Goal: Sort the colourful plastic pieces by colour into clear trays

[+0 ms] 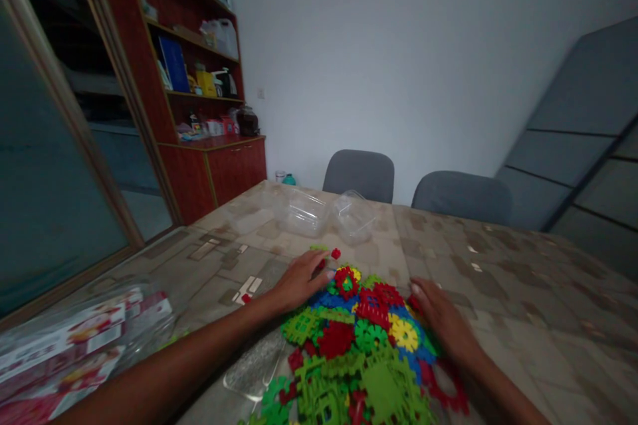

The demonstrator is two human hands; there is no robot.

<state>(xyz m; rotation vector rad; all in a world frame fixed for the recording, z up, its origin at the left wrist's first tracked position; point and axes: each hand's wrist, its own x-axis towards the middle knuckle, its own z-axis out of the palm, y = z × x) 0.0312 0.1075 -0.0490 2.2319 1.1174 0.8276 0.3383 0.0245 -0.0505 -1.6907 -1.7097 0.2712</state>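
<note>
A heap of plastic interlocking toy pieces (pixel 371 335) in red, green, yellow and blue lies on the table before me. At its far left edge, my left hand (pixel 302 281) has thumb and fingers apart, with a small red piece partly hidden beneath the fingers. Along the right edge rests my right hand (pixel 441 319), its fingers stretched out beside the pieces. A red piece shows near those fingertips. Between the hands are a yellow gear-shaped piece (pixel 404 333) and a red flower-like piece (pixel 346 282). Another small red piece (pixel 335 253) sits just beyond my left fingertips.
Clear plastic containers (pixel 302 214) stand toward the table's far side. Printed plastic packaging (pixel 74 339) lies at the left. Two grey chairs (pixel 359 174) face me across the patterned table (pixel 518 279). A red-brown cabinet (pixel 236 172) with filled shelves stands back left.
</note>
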